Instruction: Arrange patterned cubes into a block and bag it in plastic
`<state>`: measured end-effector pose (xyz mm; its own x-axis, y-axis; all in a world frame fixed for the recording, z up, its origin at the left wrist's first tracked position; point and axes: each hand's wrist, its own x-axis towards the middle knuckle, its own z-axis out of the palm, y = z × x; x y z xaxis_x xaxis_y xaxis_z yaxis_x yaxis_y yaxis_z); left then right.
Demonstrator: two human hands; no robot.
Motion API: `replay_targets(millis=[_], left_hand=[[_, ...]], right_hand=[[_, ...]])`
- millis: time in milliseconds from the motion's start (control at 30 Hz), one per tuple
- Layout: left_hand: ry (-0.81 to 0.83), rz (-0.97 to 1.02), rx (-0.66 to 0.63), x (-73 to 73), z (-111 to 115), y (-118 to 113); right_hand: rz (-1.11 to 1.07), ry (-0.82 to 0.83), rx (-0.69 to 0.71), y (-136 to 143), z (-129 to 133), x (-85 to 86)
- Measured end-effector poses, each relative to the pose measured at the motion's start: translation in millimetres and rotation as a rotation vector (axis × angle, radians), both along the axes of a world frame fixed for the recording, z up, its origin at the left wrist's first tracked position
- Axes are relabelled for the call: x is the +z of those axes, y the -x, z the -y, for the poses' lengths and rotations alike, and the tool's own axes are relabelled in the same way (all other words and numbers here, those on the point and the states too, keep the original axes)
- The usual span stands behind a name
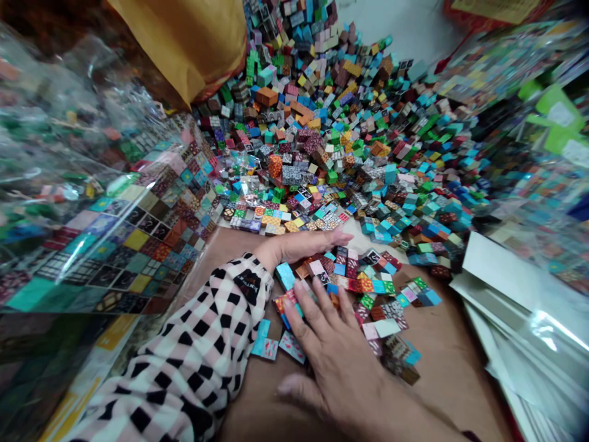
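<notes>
My right hand lies palm down over a group of small printed cubes, fingers spread, the fingertips touching the nearest ones. Beyond that group my left hand reaches in from a checkered sleeve. It is seen edge-on, its fingers stretched out to the right between the group and the large pile. Nothing shows in either hand. Many cubes are joined in short strips with coloured pixel patterns. A light blue strip rests left of my right hand's fingers.
A large heap of cubes rises behind the brown work surface. Clear bags of printed blocks stand at the left. White boxes or cards are stacked at the right, and a yellow-orange bag hangs at upper left.
</notes>
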<state>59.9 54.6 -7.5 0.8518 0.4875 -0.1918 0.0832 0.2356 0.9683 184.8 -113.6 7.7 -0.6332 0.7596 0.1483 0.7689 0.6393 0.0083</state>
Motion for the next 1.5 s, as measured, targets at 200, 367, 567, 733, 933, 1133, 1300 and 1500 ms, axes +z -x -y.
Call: replay_targets(millis=[200,367,567,733,933,1133,1300,1500], left_hand=[[0.031,0.042,-0.011,-6.0,-3,1],[0.025,0.056,0.008,-5.8,-2,-1],[0.03,0.046,0.023,-2.0,0,-2],[0.009,0.034,0.012,-5.1,-3,-3],[0.017,0.048,0.028,-3.9,-2,-3],[0.043,0.021,0.053,-9.7,-6,-7],[0.054,0.032,0.04,-15.2,-10,-10],[0.058,0.073,0.061,-7.9,-2,-6]], right_hand=[[-0.013,-0.076,-0.166,-1,6,-1.8],[0.019,-0.04,0.037,6,14,-1.3],[0.044,0.014,0.215,15,18,-2.5],[-0.009,-0.012,0.211,10,15,3.1],[-0.014,-0.033,0.14,11,6,4.2],[-0.105,-0.069,0.033,14,6,-0.8],[-0.083,0.0,-0.017,19,4,-2.7],[-0.092,-0.051,0.108,3,19,10.9]])
